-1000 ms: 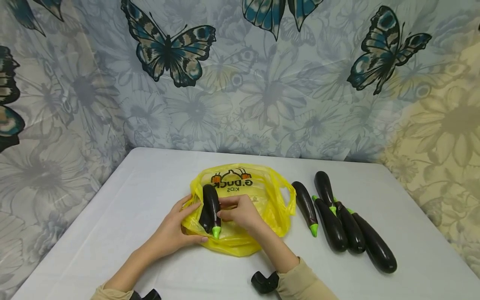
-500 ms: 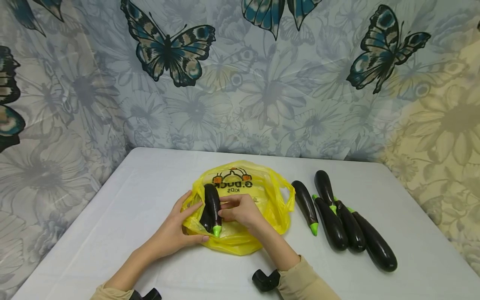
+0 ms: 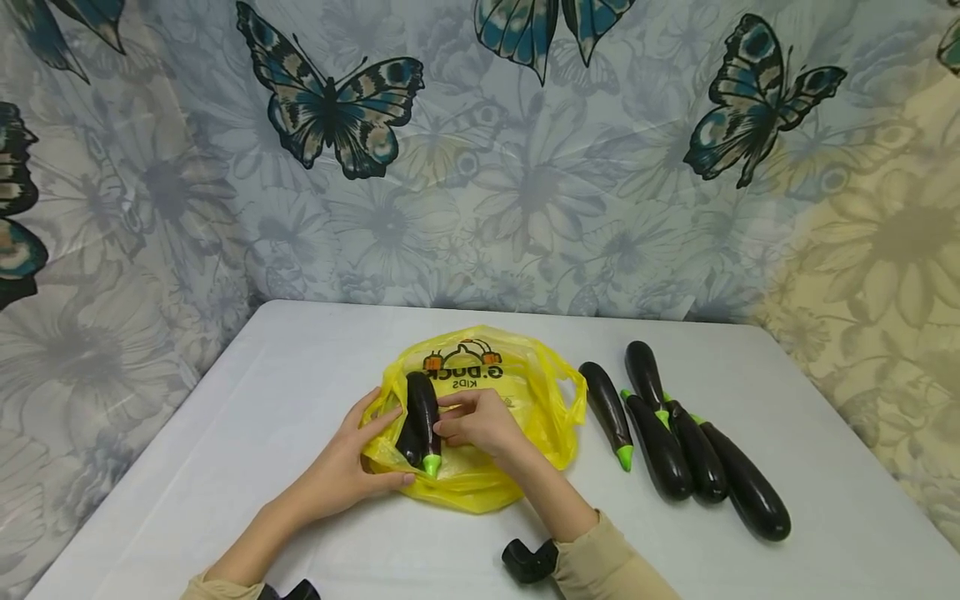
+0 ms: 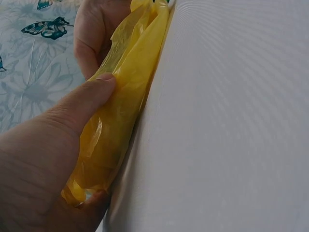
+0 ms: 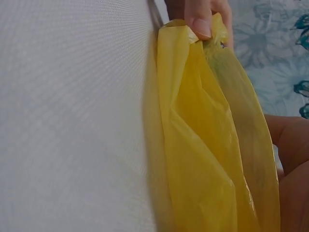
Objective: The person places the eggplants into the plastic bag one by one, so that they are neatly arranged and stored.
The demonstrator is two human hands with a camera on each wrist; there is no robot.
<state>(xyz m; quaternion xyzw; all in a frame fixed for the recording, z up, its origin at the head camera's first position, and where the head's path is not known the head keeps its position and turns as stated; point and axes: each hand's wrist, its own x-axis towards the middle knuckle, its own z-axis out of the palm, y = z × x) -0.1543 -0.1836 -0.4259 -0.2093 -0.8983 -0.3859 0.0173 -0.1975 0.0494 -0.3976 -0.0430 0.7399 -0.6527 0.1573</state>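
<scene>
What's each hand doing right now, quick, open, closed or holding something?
Left hand: holding the yellow bag by its left side.
Right hand: at an eggplant inside the bag; gripping or just touching, cannot be told.

seems a staged corner: butterfly-print hangings (image 3: 525, 242) behind 1 white table (image 3: 315, 354)

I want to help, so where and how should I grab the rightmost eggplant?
Probably round the middle of the rightmost eggplant, from above and its right. It's long and rounded, lying flat with no neighbour on that side; its green stem sits close to the next eggplant, leaving less room.
</scene>
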